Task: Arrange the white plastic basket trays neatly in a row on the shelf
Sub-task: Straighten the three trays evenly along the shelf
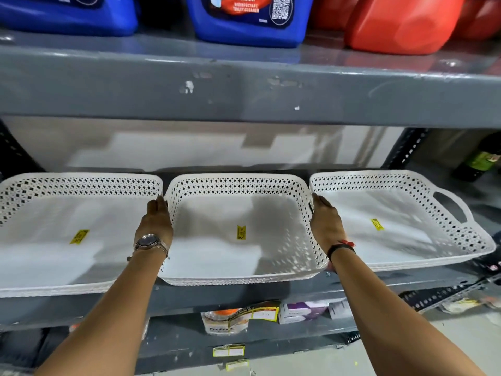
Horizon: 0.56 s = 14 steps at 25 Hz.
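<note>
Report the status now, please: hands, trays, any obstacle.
Left hand and right hand on middle tray sides. Left tray, right tray alongside in row. No obstacle seen.

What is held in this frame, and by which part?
The middle tray, held by its two side walls: left hand on the left wall, right hand on the right.

Two blue toilet cleaner jugs (245, 20) and red jugs (401, 23) sitting on upper shelf. Dark green-labelled bottle (481, 158) standing far right. Small boxes (302, 312) and packets lying on lower shelf.
</note>
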### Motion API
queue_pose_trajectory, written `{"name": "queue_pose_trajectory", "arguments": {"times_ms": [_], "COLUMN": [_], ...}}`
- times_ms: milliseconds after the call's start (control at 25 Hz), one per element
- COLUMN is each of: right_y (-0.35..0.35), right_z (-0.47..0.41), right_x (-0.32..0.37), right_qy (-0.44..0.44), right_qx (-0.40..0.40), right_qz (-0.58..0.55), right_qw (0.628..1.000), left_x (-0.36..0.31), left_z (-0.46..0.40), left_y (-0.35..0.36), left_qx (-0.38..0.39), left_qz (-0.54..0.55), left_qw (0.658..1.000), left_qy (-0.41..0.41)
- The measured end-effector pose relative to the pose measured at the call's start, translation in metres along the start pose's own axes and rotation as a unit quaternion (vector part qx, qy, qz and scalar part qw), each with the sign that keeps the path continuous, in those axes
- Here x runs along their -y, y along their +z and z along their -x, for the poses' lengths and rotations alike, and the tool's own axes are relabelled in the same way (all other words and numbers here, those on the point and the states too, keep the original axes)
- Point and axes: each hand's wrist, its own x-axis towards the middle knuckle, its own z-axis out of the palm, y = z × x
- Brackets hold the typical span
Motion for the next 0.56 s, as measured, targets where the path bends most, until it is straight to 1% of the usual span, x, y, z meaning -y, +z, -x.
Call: {"name": "queue_pose_trajectory", "arguments": {"times_ms": [560], "right_y": [-0.004], "right_z": [0.011], "right_x": [-0.003], "right_qy": [-0.001], "right_qx": [0.005], "right_qz": [-0.002], "right_qw": [1.0], "left_x": [0.005], "left_z": [0.014], "left_y": [0.001], "left_qx": [-0.02], "left_qz": [-0.009], "left_qw": [1.0], "left_qy": [0.012]}}
